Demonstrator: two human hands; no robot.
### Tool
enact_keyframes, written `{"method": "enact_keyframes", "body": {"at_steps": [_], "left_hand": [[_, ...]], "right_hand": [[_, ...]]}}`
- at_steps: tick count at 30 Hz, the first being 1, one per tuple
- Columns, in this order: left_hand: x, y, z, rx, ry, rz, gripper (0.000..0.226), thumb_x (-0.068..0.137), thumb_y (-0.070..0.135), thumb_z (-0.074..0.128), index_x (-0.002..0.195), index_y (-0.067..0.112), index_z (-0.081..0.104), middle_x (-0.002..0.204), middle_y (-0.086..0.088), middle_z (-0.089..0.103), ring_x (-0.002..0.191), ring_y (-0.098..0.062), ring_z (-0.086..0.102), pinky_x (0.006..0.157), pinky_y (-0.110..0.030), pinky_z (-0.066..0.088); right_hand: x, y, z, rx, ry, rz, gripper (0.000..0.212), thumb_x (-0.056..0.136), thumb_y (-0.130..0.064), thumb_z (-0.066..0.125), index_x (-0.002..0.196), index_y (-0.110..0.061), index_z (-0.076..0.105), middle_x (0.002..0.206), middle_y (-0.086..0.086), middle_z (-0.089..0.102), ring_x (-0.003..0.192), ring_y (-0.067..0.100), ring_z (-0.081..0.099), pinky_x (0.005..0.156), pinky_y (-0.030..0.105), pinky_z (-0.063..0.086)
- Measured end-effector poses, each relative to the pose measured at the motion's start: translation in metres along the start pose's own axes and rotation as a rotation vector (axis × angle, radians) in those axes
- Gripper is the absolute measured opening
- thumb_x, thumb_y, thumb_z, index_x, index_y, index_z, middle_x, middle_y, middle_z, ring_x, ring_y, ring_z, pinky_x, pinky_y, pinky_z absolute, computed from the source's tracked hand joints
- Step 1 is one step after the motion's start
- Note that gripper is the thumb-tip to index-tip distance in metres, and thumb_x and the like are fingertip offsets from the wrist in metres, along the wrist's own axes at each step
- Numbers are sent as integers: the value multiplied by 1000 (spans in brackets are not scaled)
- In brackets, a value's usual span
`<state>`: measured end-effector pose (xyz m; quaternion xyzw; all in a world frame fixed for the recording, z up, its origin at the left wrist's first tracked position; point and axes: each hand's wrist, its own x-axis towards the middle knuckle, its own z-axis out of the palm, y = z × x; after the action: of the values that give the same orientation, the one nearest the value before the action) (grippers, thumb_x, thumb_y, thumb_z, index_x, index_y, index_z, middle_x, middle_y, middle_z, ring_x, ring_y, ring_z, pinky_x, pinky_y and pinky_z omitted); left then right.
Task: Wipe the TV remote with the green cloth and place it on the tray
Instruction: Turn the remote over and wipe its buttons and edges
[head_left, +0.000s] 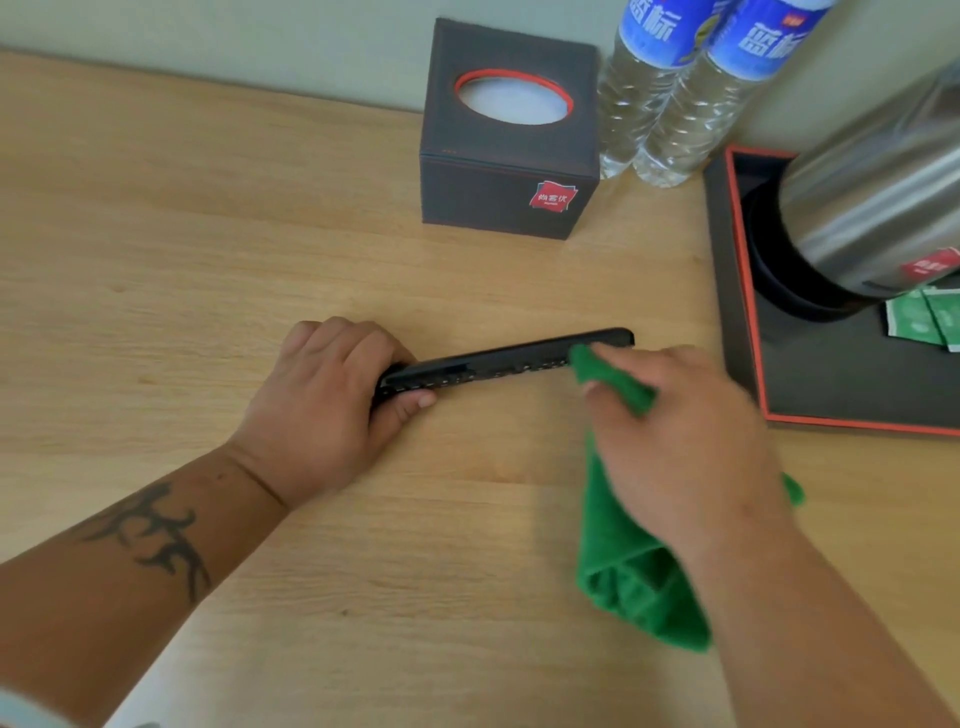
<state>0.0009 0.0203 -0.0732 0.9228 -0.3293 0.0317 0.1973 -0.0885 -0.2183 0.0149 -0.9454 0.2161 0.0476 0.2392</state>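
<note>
The black TV remote stands on its long edge on the wooden table, buttons facing me. My left hand grips its left end, thumb under the near side. My right hand holds the green cloth and presses a fold of it against the remote's right end; the rest of the cloth hangs down to the table below my palm. The dark tray with an orange rim lies at the right, about a hand's width from the remote's right tip.
A steel kettle on a black base and green sachets occupy the tray's far part. A dark tissue box and two water bottles stand at the back by the wall. Bare wooden tabletop spreads left.
</note>
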Motion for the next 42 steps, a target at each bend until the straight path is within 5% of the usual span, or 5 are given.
{"method": "enact_keyframes", "body": {"at_steps": [9,15,20,23,42], "left_hand": [[-2,0,2,-33,46,-6,39,95,47,51,113,13,57,100,-2,63,89,-24,56,83,-39,39],[-4,-1,5,-84,66,-51,46,100,36,48,141,17,50,123,-9,57,105,-27,58,94,-46,45],[-4,-3,8,-78,37,-96,71,88,57,56,143,14,49,123,-11,56,106,-27,57,99,-45,46],[-3,-3,9,-43,68,-61,68,90,54,55,142,11,50,121,-11,58,104,-28,56,99,-44,45],[-2,-4,5,-142,252,-199,60,94,45,57,137,3,53,122,-14,65,110,-28,54,102,-34,37]], "right_hand": [[5,33,-2,155,124,164,33,93,-42,57,125,-40,64,111,-9,64,98,16,60,85,34,49],[21,28,17,120,188,148,22,95,-39,58,114,-31,55,85,-15,61,71,11,60,62,34,48],[15,29,19,17,157,58,48,95,-49,55,134,-23,60,139,-4,55,122,17,55,94,25,40],[-13,34,19,-126,27,8,81,89,-70,47,154,-24,33,161,-6,28,145,16,31,114,38,34],[38,-4,62,-234,11,-201,76,92,-57,43,154,-16,29,164,4,25,152,20,16,124,44,11]]}}
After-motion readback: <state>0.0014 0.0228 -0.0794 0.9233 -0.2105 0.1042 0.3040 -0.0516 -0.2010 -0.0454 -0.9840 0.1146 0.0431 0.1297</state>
